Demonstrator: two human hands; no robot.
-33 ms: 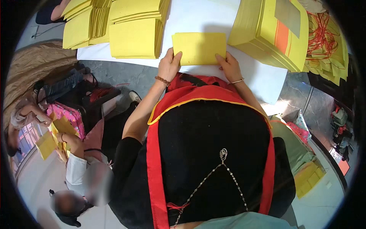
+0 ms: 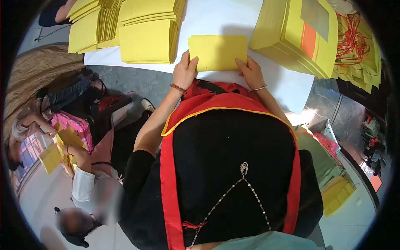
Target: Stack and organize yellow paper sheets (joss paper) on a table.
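- At far left, yellow papers (image 2: 51,158) are held by a co-worker (image 2: 82,187).
- Yellow paper stacks (image 2: 146,43) are set on the white tabletop (image 2: 208,18).
- The yellow paper rectangle (image 2: 221,52) is gripped at its left side by the left hand (image 2: 183,73), thumb on top.
- Its lower right corner is pinched by the right hand (image 2: 251,74).
- It is held over the tabletop's near part, between the stacks and a taller yellow pile (image 2: 273,41).
- Red cords (image 2: 352,41) are laid on yellow paper at far right.

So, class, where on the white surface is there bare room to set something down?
The main free patch of white surface lies beyond the held yellow packet, between the left yellow stacks and the big right stack. More white shows right of the right hand; whether it lies flat is unclear. Those stacks crowd both sides.
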